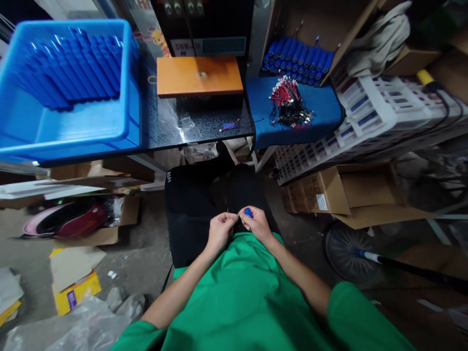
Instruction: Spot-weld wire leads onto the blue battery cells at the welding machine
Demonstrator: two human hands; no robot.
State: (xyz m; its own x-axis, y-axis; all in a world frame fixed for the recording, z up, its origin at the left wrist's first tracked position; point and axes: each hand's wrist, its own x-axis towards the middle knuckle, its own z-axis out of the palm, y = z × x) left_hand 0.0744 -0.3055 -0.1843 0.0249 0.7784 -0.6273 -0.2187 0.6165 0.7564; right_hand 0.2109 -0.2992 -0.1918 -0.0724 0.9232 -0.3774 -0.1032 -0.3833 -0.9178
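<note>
Both my hands meet over my lap, above black trousers and a green shirt. My right hand [257,224] is closed around a small blue cylinder [248,212], whose tip shows between the fingers. My left hand [221,229] is curled in a pinch right beside it, fingertips touching the same spot; what it pinches is too small to make out. On the dark worktop ahead sit an orange block [199,76] under a machine, and a loose red-and-blue wire [229,126].
A blue crate [22,117] of blue cylinders stands at the left. More blue cylinders [297,59] and a bundle of red and black wires [288,101] lie on a blue surface at the right. White crates [369,109], cardboard boxes [343,192] and floor litter surround me.
</note>
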